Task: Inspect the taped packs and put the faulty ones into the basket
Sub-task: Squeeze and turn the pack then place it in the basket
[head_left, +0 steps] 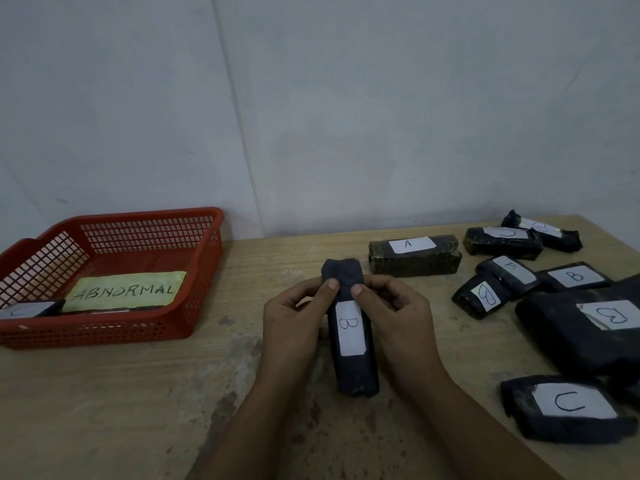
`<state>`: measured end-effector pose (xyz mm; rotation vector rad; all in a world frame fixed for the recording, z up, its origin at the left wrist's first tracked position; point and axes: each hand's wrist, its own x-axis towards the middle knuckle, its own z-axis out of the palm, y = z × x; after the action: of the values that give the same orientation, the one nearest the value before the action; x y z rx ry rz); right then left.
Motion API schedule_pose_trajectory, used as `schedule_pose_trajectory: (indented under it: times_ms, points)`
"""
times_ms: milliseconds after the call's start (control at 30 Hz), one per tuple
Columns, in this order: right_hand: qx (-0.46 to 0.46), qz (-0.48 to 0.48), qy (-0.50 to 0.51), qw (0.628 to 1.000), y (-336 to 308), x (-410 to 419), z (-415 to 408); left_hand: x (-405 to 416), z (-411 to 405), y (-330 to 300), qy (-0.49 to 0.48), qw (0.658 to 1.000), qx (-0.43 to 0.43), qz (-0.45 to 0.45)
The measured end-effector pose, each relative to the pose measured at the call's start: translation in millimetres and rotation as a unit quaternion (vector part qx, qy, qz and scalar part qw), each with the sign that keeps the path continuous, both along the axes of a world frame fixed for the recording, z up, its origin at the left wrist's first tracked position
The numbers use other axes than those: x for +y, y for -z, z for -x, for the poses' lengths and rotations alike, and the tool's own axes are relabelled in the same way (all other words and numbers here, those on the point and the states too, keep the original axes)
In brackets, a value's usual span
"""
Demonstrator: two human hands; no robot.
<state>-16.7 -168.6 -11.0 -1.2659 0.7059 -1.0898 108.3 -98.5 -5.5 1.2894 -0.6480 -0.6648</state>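
A long black taped pack with a white label marked B is held lengthwise over the table's middle. My left hand grips its left side and my right hand grips its right side, both thumbs pressing on the top near its far end. A red mesh basket stands at the left, holding a yellow note that reads ABNORMAL and a pack marked C at its near left.
Several black taped packs lie at the right: one marked A behind the hands, two marked C at the back right, several B packs, and a C pack near the front. A wall stands close behind the wooden table.
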Motion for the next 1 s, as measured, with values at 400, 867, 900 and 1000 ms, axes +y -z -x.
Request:
schedule_pose_trajectory:
  times_ms: [400, 867, 900, 1000]
  points:
    - [0.013, 0.007, 0.009, 1.000, -2, 4, 1, 3, -2, -5, 0.008, 1.000, -0.010, -0.002]
    - [0.011, 0.023, 0.031, 0.999, -3, -1, 4, 2, 7, -7, 0.027, 1.000, 0.004, -0.013]
    - [0.010, 0.021, 0.032, 0.999, -3, -1, 4, 3, 8, -9, 0.027, 0.999, 0.010, -0.020]
    - [0.003, 0.014, 0.032, 0.999, -3, 1, 4, 3, 7, -9, 0.021, 1.000, 0.002, -0.020]
